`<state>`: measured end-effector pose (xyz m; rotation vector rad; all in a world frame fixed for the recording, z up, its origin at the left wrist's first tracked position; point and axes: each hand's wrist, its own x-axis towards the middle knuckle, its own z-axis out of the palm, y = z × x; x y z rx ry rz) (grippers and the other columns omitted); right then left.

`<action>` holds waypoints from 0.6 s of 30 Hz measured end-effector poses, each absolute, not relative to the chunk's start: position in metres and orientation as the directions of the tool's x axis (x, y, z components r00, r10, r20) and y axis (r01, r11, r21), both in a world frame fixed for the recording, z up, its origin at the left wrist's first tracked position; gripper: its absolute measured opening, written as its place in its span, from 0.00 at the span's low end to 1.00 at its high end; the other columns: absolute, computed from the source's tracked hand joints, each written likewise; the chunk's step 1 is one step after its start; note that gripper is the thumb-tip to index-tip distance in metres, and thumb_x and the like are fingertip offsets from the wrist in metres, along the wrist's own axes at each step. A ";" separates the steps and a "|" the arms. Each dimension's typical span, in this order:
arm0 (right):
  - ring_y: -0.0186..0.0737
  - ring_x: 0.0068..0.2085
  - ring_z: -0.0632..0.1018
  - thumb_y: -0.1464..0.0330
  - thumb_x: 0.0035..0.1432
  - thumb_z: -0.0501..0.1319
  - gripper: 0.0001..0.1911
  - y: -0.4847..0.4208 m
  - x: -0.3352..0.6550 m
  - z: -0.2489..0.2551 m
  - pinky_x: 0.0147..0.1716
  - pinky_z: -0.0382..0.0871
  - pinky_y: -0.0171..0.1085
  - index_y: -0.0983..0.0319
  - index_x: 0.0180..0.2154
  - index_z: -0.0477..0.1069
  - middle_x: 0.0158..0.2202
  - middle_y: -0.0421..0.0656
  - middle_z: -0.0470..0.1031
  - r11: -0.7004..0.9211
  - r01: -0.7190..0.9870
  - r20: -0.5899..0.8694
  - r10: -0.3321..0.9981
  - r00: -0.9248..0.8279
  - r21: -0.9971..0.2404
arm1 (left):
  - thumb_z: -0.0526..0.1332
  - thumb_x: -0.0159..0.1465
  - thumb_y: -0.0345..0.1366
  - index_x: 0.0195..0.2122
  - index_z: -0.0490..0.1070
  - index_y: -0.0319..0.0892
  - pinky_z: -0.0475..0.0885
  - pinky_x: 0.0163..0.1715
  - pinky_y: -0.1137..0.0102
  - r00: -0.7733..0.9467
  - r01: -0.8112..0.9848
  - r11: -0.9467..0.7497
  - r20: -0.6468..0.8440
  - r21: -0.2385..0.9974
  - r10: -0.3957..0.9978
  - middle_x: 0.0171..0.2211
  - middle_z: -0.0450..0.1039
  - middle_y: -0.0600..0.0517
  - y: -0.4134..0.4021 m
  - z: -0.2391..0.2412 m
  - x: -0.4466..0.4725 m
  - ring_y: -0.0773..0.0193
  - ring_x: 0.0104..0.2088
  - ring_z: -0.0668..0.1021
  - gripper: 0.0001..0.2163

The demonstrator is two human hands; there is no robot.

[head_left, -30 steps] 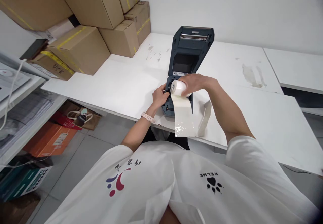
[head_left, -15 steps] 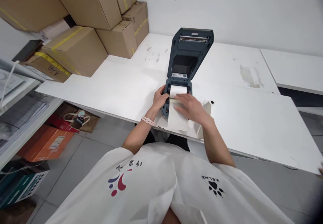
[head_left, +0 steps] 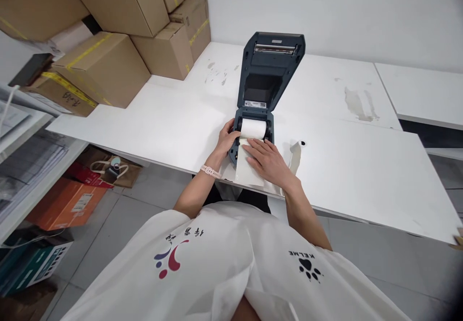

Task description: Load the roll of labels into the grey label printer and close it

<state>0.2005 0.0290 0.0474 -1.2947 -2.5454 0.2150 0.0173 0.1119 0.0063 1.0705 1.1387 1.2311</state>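
A dark blue label printer (head_left: 268,77) stands on the white table (head_left: 173,123) with its lid tipped up and back. A white paper roll (head_left: 253,128) lies in its open bay. A loose strip of paper (head_left: 246,170) runs from the roll over the printer's front toward me. My left hand (head_left: 227,141) grips the printer's left side, fingers curled on its edge. My right hand (head_left: 267,159) lies flat on the paper strip, fingers stretched toward the roll. A watch band sits on my left wrist.
Taped cardboard boxes (head_left: 104,65) are stacked at the table's back left. A curled paper scrap (head_left: 295,158) lies right of the printer. Shelving (head_left: 25,166) stands on the left, with an orange box (head_left: 65,202) and a bag (head_left: 112,166) on the floor. A second table (head_left: 419,94) adjoins at right.
My right hand lowered the paper roll into the printer's bay, then came to rest flat on the strip hanging out the front. My left hand stayed on the printer's side.
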 end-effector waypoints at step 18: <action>0.54 0.73 0.59 0.59 0.73 0.51 0.23 0.011 0.202 0.039 0.71 0.47 0.65 0.53 0.65 0.67 0.72 0.43 0.60 0.507 0.758 0.183 0.860 -0.476 -0.411 | 0.67 0.61 0.51 0.70 0.56 0.48 0.65 0.67 0.57 0.003 0.033 0.052 -0.052 0.998 0.999 0.70 0.61 0.46 0.040 0.012 0.018 0.49 0.69 0.67 0.38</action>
